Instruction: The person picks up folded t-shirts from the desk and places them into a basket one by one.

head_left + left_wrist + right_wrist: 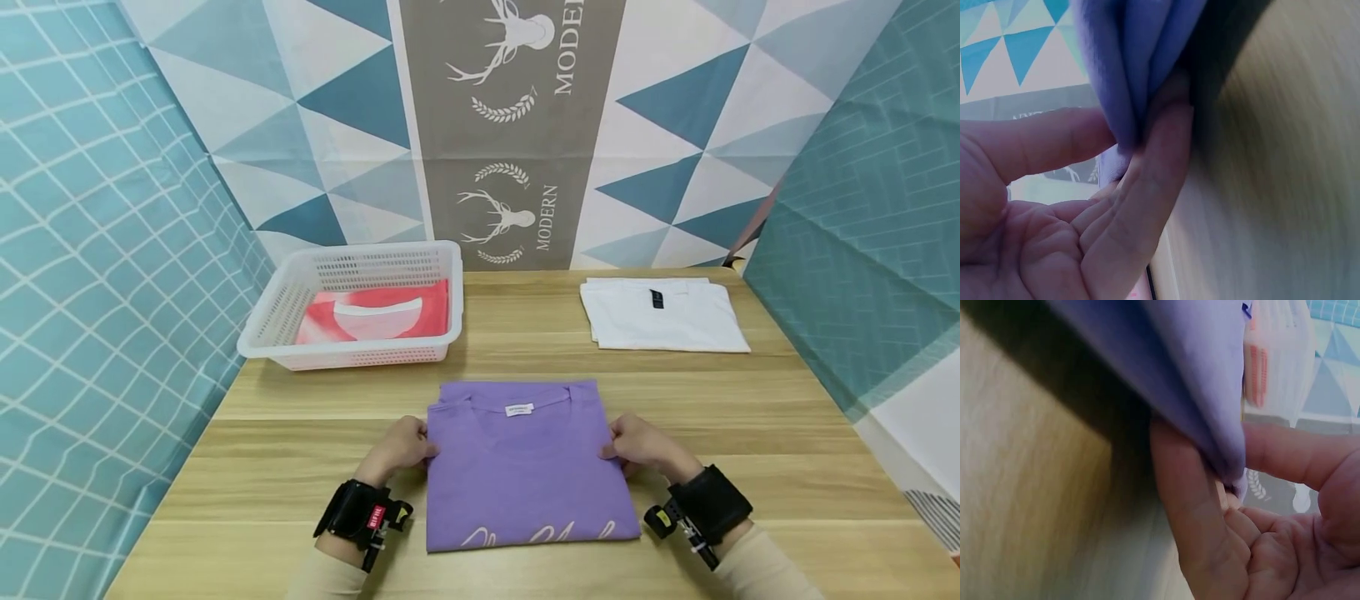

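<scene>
1. At lower centre, a purple shirt [525, 475], seemingly fully folded, pinched in the grip of left hand [406, 442] and right hand [636, 442].
2. Upper left, a red garment [378, 321] already in the basket [360, 355].
3. Upper right, a folded white shirt [667, 321] outside it.

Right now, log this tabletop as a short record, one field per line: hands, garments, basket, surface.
Held item: folded purple shirt, white label at the neck
Left hand: fingers pinch the shirt's left edge
Right hand: fingers pinch the shirt's right edge
Basket: white, far left, holding a folded red-and-white garment
Far right: folded white garment with black label
Surface: wood-grain table
</scene>
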A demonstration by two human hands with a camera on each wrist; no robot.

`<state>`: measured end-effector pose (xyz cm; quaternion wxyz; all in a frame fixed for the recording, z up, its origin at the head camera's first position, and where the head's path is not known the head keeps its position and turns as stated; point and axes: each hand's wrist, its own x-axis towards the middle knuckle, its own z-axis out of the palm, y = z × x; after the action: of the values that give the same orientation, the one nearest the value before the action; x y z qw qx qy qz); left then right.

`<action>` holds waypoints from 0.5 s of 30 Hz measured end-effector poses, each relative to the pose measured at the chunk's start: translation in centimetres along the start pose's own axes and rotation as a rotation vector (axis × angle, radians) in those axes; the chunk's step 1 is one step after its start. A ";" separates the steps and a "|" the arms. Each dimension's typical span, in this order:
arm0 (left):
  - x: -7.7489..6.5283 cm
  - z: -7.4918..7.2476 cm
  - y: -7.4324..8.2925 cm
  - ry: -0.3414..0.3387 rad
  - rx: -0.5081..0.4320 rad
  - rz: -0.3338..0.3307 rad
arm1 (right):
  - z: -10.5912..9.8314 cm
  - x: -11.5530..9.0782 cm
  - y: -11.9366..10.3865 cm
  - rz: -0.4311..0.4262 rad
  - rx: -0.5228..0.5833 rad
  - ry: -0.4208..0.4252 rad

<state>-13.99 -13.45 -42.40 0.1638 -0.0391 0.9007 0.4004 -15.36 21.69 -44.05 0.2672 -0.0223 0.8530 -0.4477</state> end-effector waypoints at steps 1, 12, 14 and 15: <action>0.0 -0.1 -0.1 -0.002 -0.001 -0.004 | 0.1 0.0 -0.1 0.003 -0.003 -0.002; 2.2 -0.8 0.1 -0.025 -0.082 -0.059 | -0.8 1.6 -0.6 0.062 0.133 0.018; 2.7 -0.9 0.2 -0.035 -0.083 -0.061 | -0.9 2.1 -0.7 0.067 0.152 0.031; 3.0 -0.9 0.2 -0.038 -0.082 -0.057 | -1.0 2.3 -0.8 0.071 0.160 0.037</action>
<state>-17.09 -13.76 -42.69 0.1905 -0.0638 0.8789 0.4327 -17.96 21.35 -44.01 0.2678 0.0376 0.8195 -0.5052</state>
